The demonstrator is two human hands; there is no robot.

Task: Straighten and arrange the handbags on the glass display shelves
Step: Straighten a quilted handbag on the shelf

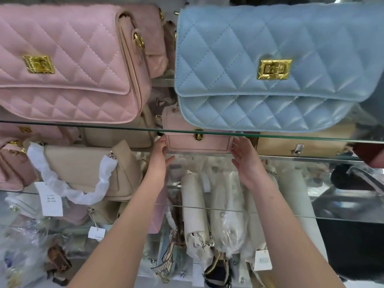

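The small pink handbag (199, 142) sits on the second glass shelf (291, 157), its gold clasp facing me, partly behind the front edge of the top shelf (83, 125). My left hand (159, 156) presses flat against its left end and my right hand (246, 161) against its right end, fingers loosely spread, not wrapped round it. Above stand a quilted pink bag (68, 65) and a quilted blue bag (276, 67); a beige bag (87, 169) with a paper-wrapped handle lies to my left
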